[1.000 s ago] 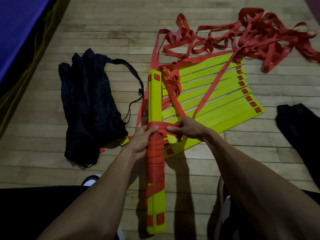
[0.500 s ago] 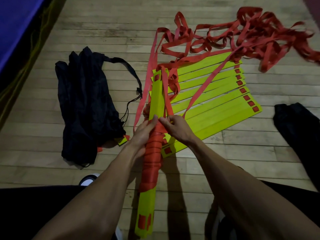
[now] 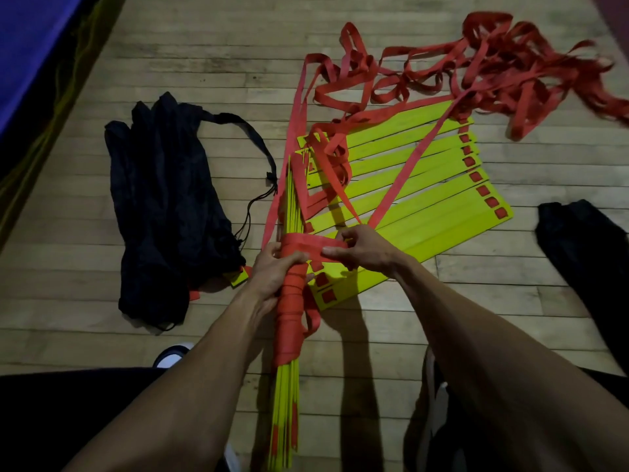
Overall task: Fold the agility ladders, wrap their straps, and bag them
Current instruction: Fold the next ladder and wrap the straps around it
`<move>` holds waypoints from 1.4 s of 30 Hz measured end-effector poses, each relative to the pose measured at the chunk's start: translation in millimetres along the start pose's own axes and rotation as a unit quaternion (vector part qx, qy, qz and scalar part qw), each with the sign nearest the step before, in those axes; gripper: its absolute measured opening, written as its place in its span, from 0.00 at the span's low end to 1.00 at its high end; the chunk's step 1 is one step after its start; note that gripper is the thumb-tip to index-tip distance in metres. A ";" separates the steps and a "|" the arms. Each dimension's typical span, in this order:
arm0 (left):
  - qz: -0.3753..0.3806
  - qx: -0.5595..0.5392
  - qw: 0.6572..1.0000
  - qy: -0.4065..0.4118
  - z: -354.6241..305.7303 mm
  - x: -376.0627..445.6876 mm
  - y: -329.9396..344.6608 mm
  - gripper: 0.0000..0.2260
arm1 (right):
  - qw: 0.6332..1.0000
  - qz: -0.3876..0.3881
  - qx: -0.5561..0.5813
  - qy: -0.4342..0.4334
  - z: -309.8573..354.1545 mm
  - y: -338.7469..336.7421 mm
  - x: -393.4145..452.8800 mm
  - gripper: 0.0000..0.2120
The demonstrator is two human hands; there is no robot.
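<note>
This looks like a gym or sports hall. The floor [image 3: 204, 56] is narrow, pale hardwood strips laid in long courses, scuffed and worn, of the kind used on indoor courts. Far to the left of the grip, along the floor's edge, lies a blue padded mat [image 3: 30, 46], such as gyms keep for exercise. The gear is training kit: flat yellow ladder rungs [image 3: 425, 185] fanned out on the boards just beyond the grip, loose red straps [image 3: 493, 63] heaped farther off, and a black drawstring bag [image 3: 163, 206] lying to the left of the grip.
</note>
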State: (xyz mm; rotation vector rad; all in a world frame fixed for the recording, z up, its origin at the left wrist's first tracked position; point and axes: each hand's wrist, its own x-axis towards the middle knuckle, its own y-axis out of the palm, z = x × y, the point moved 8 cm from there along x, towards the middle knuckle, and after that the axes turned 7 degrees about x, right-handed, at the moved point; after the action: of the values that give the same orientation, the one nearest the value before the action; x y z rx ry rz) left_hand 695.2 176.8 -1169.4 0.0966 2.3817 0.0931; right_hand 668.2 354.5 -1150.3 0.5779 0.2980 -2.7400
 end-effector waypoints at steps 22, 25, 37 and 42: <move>0.080 -0.047 0.996 -0.010 -4.7 -3.9 19.2 0.17 | 0.986 -0.103 -0.113 -0.060 11.9 1.0 6.8 0.25; 0.055 -0.029 0.998 -0.006 -5.8 -5.2 17.7 0.16 | 0.990 -0.073 -0.114 -0.046 13.9 2.7 5.3 0.23; 0.133 0.005 0.991 0.003 -13.3 -14.1 33.7 0.23 | 0.985 -0.100 -0.130 -0.059 13.9 -1.9 3.7 0.31; 0.092 -0.024 0.995 0.008 -13.4 -11.4 27.1 0.24 | 0.986 -0.093 -0.129 -0.053 12.4 0.0 3.3 0.27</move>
State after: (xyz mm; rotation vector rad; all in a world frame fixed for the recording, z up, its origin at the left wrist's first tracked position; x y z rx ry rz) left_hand 695.4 202.1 -1149.3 0.2931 2.3814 0.2381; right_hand 660.9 350.3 -1140.6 0.3494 0.6994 -2.8312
